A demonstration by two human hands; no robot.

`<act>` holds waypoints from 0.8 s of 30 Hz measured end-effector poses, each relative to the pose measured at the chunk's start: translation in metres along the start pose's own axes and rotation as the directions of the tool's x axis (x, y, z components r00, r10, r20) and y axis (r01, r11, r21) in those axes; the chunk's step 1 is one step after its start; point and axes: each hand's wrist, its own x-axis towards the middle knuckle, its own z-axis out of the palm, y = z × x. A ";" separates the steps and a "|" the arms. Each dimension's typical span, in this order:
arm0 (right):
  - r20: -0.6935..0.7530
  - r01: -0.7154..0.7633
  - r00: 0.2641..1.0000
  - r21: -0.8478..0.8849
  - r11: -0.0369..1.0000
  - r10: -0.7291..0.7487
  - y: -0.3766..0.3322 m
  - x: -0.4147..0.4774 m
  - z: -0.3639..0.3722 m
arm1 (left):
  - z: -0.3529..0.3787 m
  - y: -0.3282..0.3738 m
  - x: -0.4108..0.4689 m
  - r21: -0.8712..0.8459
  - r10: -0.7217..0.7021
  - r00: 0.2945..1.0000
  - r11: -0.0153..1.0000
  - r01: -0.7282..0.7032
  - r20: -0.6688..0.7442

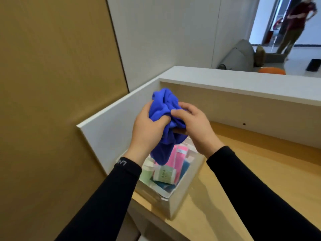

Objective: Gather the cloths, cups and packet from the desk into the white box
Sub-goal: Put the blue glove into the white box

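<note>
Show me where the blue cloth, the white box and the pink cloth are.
blue cloth (165, 105), head view, its bunched upper part.
white box (182, 197), head view, its outer side wall.
pink cloth (175, 155), head view, its visible middle.

You hold a blue cloth (165, 115) of soft, matt, fleecy fabric, crumpled into deep folds, and the pink cloth (176, 159) beneath it looks similarly napped. Your sleeves (104, 197) are a smooth, matt black stretch fabric. The desk (260, 171) shows pale wood grain under a smooth, faintly shiny finish, while the white box (184, 188) and the white partition (111, 126) look smooth and matt.
</note>
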 end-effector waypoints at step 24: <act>-0.789 -0.332 0.614 -0.240 0.912 0.016 0.010 -0.147 -0.301 | 0.272 -0.002 -0.084 0.153 -0.040 0.711 0.983 -0.097 0.703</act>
